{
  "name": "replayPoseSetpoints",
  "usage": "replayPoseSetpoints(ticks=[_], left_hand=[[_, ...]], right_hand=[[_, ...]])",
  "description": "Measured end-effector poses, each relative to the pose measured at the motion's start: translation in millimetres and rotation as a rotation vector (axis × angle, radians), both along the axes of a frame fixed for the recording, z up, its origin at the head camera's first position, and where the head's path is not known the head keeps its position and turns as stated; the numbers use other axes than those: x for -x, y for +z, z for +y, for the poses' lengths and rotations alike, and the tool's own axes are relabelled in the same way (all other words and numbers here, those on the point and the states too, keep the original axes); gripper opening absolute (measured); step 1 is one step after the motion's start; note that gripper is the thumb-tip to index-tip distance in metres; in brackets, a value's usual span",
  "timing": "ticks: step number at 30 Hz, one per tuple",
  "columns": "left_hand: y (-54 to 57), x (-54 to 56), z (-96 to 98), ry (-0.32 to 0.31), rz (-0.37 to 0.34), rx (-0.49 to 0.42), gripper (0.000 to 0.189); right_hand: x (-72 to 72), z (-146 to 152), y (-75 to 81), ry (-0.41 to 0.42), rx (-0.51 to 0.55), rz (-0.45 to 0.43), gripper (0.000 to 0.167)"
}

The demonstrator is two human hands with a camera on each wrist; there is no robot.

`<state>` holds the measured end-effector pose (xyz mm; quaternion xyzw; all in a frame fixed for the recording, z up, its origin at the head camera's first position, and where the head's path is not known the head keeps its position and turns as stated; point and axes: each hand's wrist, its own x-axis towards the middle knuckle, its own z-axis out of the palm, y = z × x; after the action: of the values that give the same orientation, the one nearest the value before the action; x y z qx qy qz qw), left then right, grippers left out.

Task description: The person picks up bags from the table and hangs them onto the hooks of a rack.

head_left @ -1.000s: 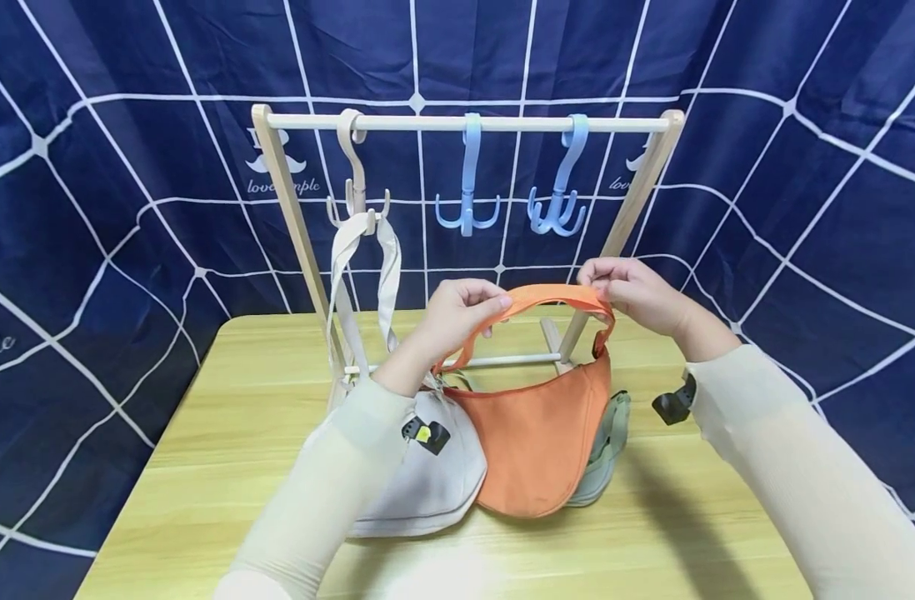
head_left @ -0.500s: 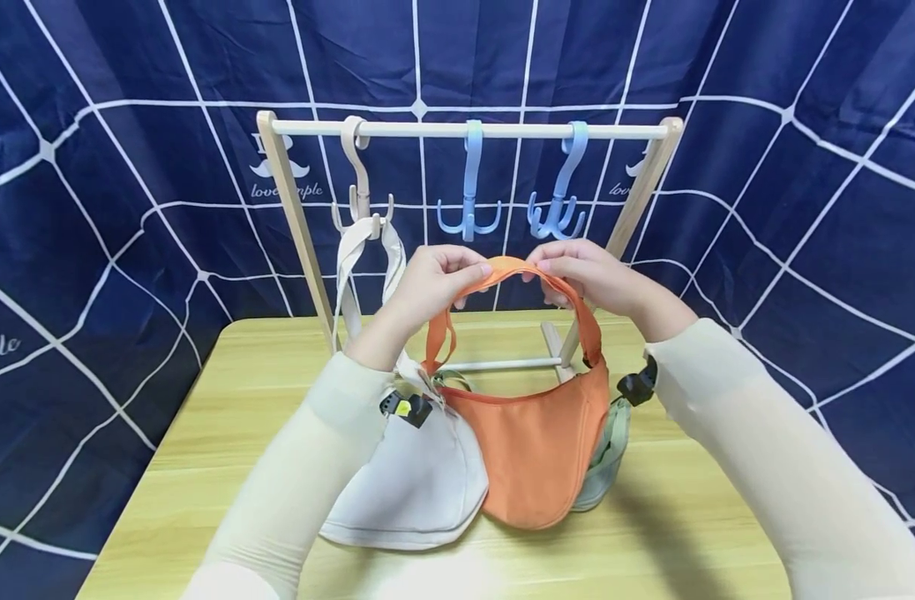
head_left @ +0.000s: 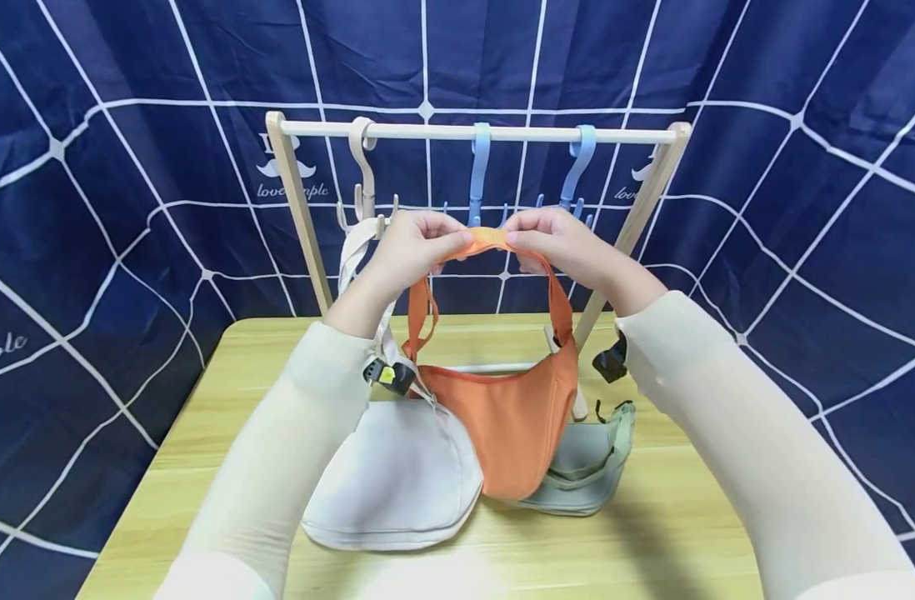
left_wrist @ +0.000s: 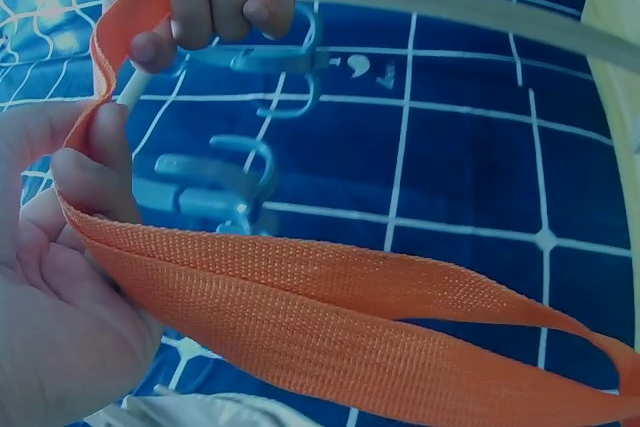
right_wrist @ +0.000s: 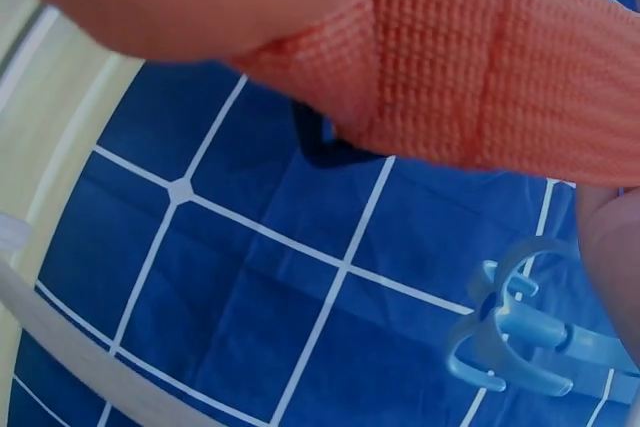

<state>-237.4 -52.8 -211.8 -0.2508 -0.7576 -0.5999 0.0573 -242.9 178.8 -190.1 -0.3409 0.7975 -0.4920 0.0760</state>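
An orange shoulder bag (head_left: 502, 425) hangs by its webbing strap (head_left: 489, 238) between two hands. My left hand (head_left: 420, 246) pinches the strap left of its top, thumb toward me; the left wrist view shows the strap (left_wrist: 300, 307) trailing away from that hand (left_wrist: 80, 297). On the other side, a short span apart, my right hand (head_left: 551, 237) pinches the same strap. Both hands are just in front of the middle blue hook (head_left: 478, 171), hiding its lower prongs. In the right wrist view the strap (right_wrist: 500, 67) runs flat across, with a blue hook (right_wrist: 510, 332) behind.
A wooden rack (head_left: 300, 217) with a white rail (head_left: 427, 132) bears a beige hook (head_left: 363, 167) and a second blue hook (head_left: 577, 167). From the beige hook hangs a white bag (head_left: 397, 483). A grey-green bag (head_left: 577, 479) lies on the wooden table (head_left: 225, 433).
Both hands have risen with the orange strap toward the middle blue hook. The right hand has slid left, nearer the left hand. The orange bag has lifted, uncovering more of the grey-green bag.
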Motion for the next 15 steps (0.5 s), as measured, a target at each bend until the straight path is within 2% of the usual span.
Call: replayPoseSetpoints(ticks=[3, 8, 15], left_hand=[[8.0, 4.2, -2.7, 0.029, 0.007, 0.015, 0.015], [18.2, 12.0, -3.9, 0.094, 0.033, 0.039, 0.016], [21.1, 20.0, -0.1, 0.155, 0.061, 0.026, 0.016]], right_hand=[[3.7, -5.6, 4.3, -0.047, 0.022, 0.029, 0.017], [10.0, -14.7, 9.2, -0.193, 0.051, 0.064, 0.016], [18.0, -25.4, 9.1, -0.402, 0.03, 0.161, 0.021]])
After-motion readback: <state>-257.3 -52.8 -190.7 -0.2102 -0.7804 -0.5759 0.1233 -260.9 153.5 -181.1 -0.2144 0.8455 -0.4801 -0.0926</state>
